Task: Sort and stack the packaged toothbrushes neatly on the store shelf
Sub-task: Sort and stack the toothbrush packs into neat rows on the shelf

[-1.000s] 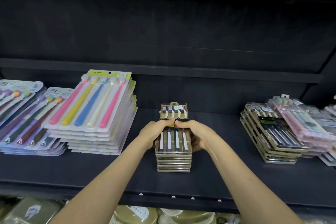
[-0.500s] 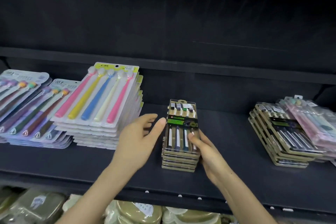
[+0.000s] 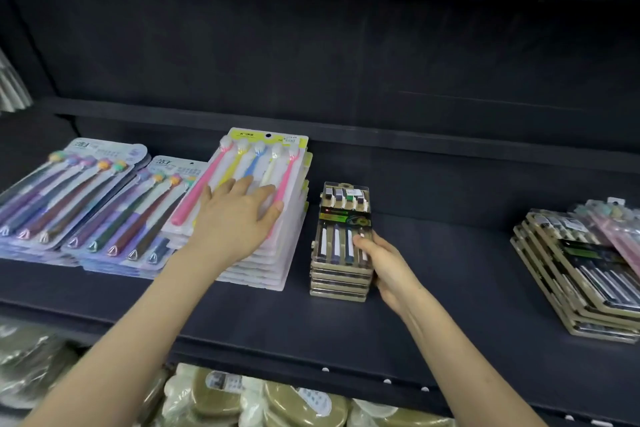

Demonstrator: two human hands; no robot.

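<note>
A small stack of gold-edged toothbrush boxes (image 3: pixel 341 218) stands in the middle of the dark shelf (image 3: pixel 433 315). My right hand (image 3: pixel 384 263) grips its right front corner, thumb on the top box, fingers hidden behind the side. To the left lies a taller stack of pastel toothbrush blister packs (image 3: pixel 273 163). My left hand (image 3: pixel 235 218) rests flat on its top pack, fingers straight and spread.
Two low stacks of purple-toned toothbrush packs (image 3: pixel 86 204) lie at the far left. At the right sits a fanned stack of gold-edged boxes (image 3: pixel 571 274) with pink packs (image 3: pixel 620 229) on it. Below the shelf are wrapped olive goods (image 3: pixel 277 402).
My left hand left the gold-edged stack and moved left onto the pastel packs. My right hand stays at the stack's right side. The view shifted left.
</note>
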